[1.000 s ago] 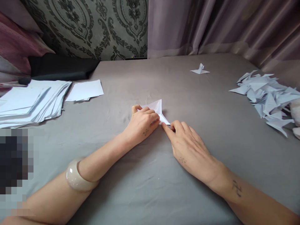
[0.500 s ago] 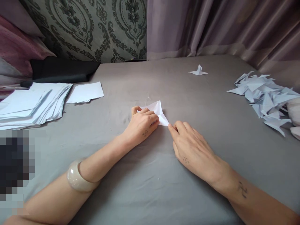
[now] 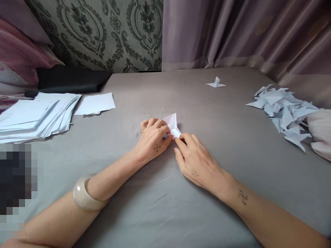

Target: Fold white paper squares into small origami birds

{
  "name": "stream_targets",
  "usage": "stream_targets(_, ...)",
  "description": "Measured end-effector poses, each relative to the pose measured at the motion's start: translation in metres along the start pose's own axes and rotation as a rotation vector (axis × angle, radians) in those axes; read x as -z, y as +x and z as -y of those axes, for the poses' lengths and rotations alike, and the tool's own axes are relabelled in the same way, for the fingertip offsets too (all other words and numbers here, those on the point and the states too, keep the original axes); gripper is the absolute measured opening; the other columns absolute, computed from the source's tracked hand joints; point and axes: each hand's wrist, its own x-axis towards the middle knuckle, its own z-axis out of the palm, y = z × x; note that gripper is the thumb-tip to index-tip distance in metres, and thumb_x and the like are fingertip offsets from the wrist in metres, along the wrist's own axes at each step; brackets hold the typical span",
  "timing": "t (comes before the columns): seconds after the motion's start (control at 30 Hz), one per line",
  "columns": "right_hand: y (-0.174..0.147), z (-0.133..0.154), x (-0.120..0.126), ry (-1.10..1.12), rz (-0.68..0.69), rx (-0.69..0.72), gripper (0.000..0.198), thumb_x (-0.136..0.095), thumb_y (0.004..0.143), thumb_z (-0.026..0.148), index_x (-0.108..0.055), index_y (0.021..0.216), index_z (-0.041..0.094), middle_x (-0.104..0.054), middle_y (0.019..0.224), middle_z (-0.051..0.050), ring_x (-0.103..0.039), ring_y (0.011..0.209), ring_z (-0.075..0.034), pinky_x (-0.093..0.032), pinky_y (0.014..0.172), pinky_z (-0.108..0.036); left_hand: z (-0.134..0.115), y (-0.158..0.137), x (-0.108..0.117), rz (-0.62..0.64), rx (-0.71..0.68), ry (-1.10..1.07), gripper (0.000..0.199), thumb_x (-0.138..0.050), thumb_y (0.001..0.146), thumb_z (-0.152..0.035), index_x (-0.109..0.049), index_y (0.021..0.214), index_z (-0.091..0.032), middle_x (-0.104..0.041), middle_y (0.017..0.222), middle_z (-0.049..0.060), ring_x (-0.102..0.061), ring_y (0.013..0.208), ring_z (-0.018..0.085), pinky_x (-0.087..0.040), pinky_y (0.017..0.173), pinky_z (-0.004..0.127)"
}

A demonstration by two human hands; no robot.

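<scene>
A small sheet of white paper (image 3: 170,120), partly folded, lies on the cloth in front of me. One corner points away from me, and creases run across its visible part. My left hand (image 3: 154,137) rests over its left side, fingers bent and thumb pressed to the near edge, holding it down. That part of the paper is hidden under the hand. With its index fingertip my right hand (image 3: 195,160) touches the near right edge of the paper. Its thumb is apart from the index finger, and the other fingers are curled.
A big stack of white paper (image 3: 33,117) and a smaller pile of sheets (image 3: 95,104) lie at left. One folded paper figure (image 3: 216,82) stands at the back. Many folded paper pieces (image 3: 283,108) are heaped at right beside pale fabric (image 3: 320,132). A black cloth (image 3: 72,79) lies behind the stack.
My right hand has moved left along the paper's near edge, closer to my left hand, and its thumb now shows apart. My left hand has shifted slightly left.
</scene>
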Motion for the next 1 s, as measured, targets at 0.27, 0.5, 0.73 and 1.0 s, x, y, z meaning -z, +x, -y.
stream_targets(0.27, 0.0, 0.001, 0.001, 0.005, 0.032, 0.012, 0.039, -0.042, 0.093, 0.027, -0.053, 0.126, 0.008, -0.056, 0.109, -0.013, -0.048, 0.096, -0.025, -0.046, 0.086, -0.041, -0.003, 0.001, 0.005, 0.001, 0.019, -0.007, 0.02, -0.057, 0.086, -0.032, -0.065, 0.073, -0.019, -0.063, 0.115, 0.007, -0.048, 0.112, 0.027, -0.028, 0.094, 0.047)
stream_targets(0.5, 0.003, -0.002, 0.003, 0.028, 0.047, -0.01, 0.032, -0.044, 0.091, 0.025, -0.057, 0.118, 0.013, -0.056, 0.11, -0.01, -0.049, 0.097, -0.023, -0.045, 0.085, -0.038, 0.002, -0.001, 0.006, -0.012, 0.0, 0.021, 0.023, -0.049, 0.093, -0.033, -0.064, 0.083, -0.02, -0.063, 0.116, 0.007, -0.049, 0.111, 0.026, -0.03, 0.093, 0.046)
stream_targets(0.73, 0.006, -0.002, -0.001, -0.051, 0.045, 0.022, 0.039, -0.044, 0.092, 0.029, -0.053, 0.126, 0.011, -0.056, 0.111, -0.012, -0.047, 0.096, -0.025, -0.044, 0.083, -0.04, 0.004, -0.001, 0.005, -0.025, -0.001, 0.091, 0.018, -0.047, 0.092, -0.029, -0.061, 0.085, -0.02, -0.062, 0.116, 0.008, -0.049, 0.109, 0.026, -0.031, 0.09, 0.046)
stream_targets(1.0, 0.011, 0.006, -0.003, -0.158, 0.024, 0.073, 0.042, -0.037, 0.096, 0.036, -0.058, 0.119, 0.008, -0.057, 0.104, -0.013, -0.048, 0.094, -0.025, -0.041, 0.081, -0.04, 0.0, 0.001, 0.005, -0.026, -0.013, 0.094, 0.012, -0.049, 0.086, -0.021, -0.061, 0.088, -0.021, -0.062, 0.116, 0.007, -0.048, 0.112, 0.026, -0.031, 0.093, 0.047)
